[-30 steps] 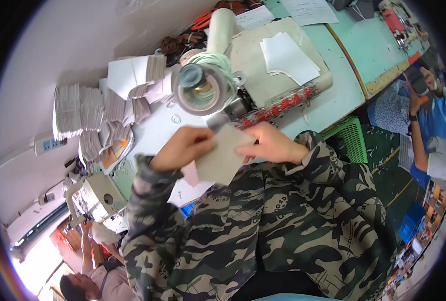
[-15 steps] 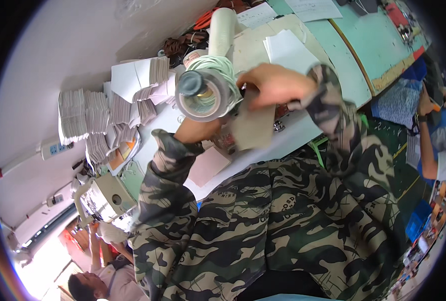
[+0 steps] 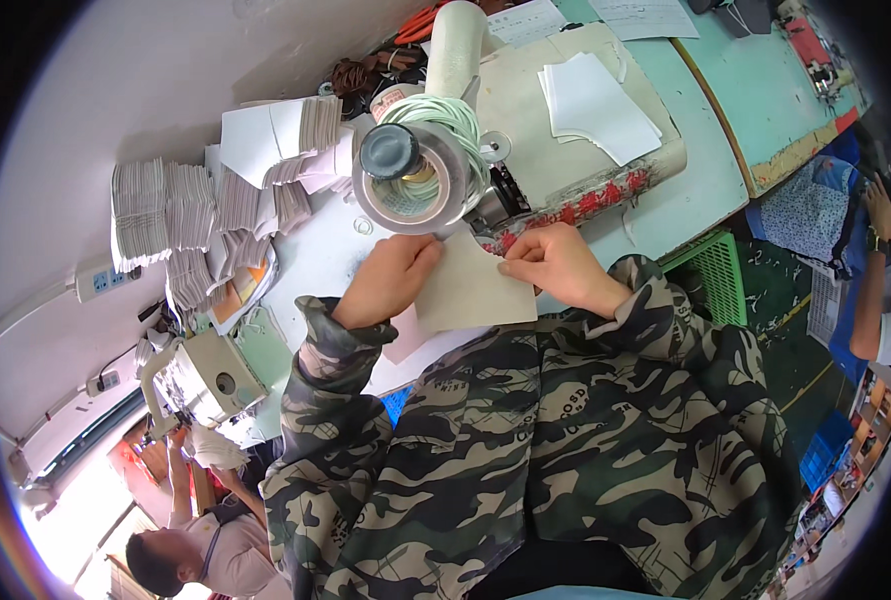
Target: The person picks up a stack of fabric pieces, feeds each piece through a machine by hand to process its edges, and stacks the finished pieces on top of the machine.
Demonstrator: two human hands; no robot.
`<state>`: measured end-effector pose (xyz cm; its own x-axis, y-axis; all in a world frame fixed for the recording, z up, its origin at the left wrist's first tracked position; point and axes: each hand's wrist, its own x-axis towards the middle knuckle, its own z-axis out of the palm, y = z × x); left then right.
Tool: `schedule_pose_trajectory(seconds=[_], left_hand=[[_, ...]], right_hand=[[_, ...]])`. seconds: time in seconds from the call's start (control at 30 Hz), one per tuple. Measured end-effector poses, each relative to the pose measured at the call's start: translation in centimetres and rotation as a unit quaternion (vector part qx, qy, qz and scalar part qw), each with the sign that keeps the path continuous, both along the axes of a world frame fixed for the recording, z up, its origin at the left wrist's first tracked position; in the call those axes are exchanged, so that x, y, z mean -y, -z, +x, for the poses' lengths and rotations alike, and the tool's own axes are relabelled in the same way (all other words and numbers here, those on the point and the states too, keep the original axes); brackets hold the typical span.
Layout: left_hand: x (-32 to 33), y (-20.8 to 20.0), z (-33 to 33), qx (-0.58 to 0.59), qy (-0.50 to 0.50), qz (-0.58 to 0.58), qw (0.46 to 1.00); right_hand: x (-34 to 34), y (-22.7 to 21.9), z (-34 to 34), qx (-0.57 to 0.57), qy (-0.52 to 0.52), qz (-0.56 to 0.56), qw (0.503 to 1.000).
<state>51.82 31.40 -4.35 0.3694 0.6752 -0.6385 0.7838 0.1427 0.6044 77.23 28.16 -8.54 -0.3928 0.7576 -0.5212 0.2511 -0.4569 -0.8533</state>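
A beige, sheet-like cut piece (image 3: 473, 285) is held flat between my two hands, in front of a sewing machine (image 3: 520, 150). My left hand (image 3: 390, 278) is closed on its left edge, thumb on top. At its right edge my right hand (image 3: 560, 268) pinches it between thumb and fingertips. The far edge of the piece lies close to the machine's dark metal parts; whether they touch is hidden. Above the left hand are a roll of clear tape (image 3: 410, 200) and a coil of pale green cord (image 3: 450, 125). A pinkish piece (image 3: 402, 338) lies partly under the beige one.
Stacked cut pieces (image 3: 165, 215) stand by the wall at left. White shaped sheets (image 3: 595, 105) rest on the machine. A green plastic basket (image 3: 715, 280) sits below the table's right edge. Another person (image 3: 200, 550) works at a machine at lower left; another person's arm (image 3: 873, 270) shows at far right.
The beige piece has come to lie flat and steady at the machine. My right hand has moved down from beside the tape roll to its right edge; my left hand has emerged from behind the roll.
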Motion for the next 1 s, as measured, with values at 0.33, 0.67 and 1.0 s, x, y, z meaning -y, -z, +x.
schedule_pose_trajectory(seconds=[0.33,0.67,1.0], left_hand=[[-1.7,1.6,0.7,0.084,0.041,0.299,0.95],[8.4,3.8,-6.2,-0.207,0.173,0.248,0.93],[6.8,2.5,-4.8,-0.179,0.158,0.285,0.928]], right_hand=[[-2.0,-2.3,7.7,-0.078,-0.003,0.047,0.996],[-5.1,-2.5,6.9,0.185,0.005,0.498,0.847],[0.0,-1.2,4.4,0.014,-0.097,0.267,0.959]])
